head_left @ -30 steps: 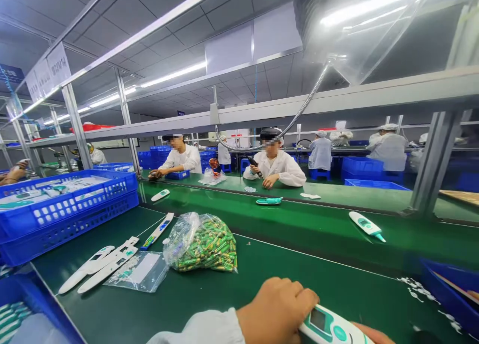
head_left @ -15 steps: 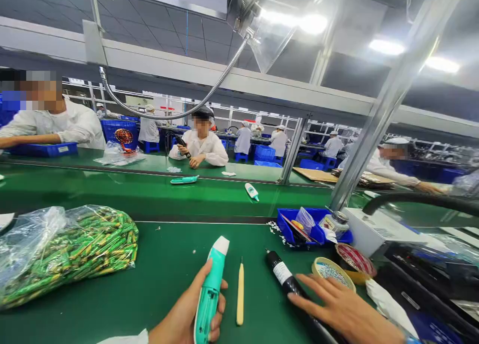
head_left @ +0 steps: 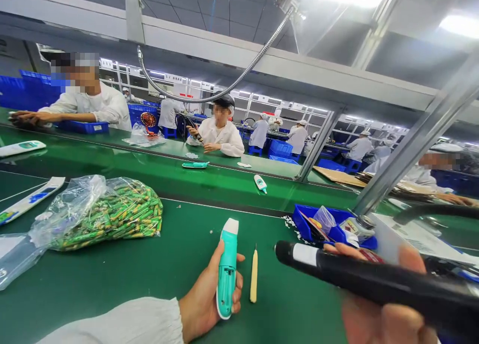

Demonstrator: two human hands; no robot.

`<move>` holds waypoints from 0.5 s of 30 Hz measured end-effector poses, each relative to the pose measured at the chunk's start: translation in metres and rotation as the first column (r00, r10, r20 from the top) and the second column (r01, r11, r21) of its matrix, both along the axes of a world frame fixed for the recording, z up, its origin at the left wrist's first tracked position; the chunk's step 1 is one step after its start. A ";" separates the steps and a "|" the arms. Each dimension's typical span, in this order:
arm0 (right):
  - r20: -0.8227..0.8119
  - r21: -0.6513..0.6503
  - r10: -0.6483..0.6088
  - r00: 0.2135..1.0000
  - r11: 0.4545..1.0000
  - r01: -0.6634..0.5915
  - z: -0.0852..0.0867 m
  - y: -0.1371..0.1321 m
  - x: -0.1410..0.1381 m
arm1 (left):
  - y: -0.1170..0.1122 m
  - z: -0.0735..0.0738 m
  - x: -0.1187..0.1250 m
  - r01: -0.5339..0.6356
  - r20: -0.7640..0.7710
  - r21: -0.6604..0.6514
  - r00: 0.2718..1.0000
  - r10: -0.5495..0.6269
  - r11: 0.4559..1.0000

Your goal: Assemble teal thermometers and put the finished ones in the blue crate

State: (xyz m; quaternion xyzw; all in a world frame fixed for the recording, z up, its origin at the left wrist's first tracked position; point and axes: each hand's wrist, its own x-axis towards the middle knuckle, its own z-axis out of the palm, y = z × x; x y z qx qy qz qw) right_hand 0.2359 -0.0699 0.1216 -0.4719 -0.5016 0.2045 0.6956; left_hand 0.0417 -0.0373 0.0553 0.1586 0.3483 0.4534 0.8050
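My left hand is closed around a teal-and-white handheld thermometer, its white tip pointing up and away. The open battery compartment on its back faces me. On the right, my right hand grips a black electric screwdriver with a white label, raised above the bench and pointing left. Motion blurs that hand somewhat. Between the two hands, a slim pick with a pale yellow handle and a thin metal tip lies on the green mat.
A clear bag of green circuit boards lies at left. A blue parts bin and a glass jar stand at right. Beyond runs a green conveyor belt carrying a thermometer and a teal shell. Co-workers sit across it.
My right hand has picked up the black screwdriver from the bench and lifted it. My left hand still holds the thermometer, now more upright. The view has turned left.
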 end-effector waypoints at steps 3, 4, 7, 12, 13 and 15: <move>-0.399 0.082 0.097 0.912 0.994 -0.070 0.027 0.003 -0.039 | -0.002 -0.001 0.000 0.025 -0.005 0.020 1.000 -0.024 1.000; -0.442 0.123 0.161 0.882 0.985 -0.118 0.033 0.005 -0.048 | -0.002 -0.002 0.000 0.032 -0.013 0.024 0.999 -0.032 0.999; -0.434 0.242 0.343 0.833 0.935 -0.259 0.035 0.012 -0.068 | -0.002 -0.001 0.000 0.042 -0.033 0.016 0.999 -0.041 0.999; -0.404 0.293 0.450 0.796 0.888 -0.354 0.023 0.016 -0.086 | -0.001 0.001 0.001 0.062 -0.019 -0.001 0.998 -0.062 0.998; -0.414 0.292 0.441 0.796 0.893 -0.343 0.021 0.017 -0.088 | -0.001 0.000 0.001 0.071 -0.011 0.005 0.997 -0.071 0.997; -0.419 0.284 0.427 0.801 0.900 -0.332 0.020 0.017 -0.091 | -0.001 -0.001 0.001 0.085 0.005 0.012 0.996 -0.085 0.996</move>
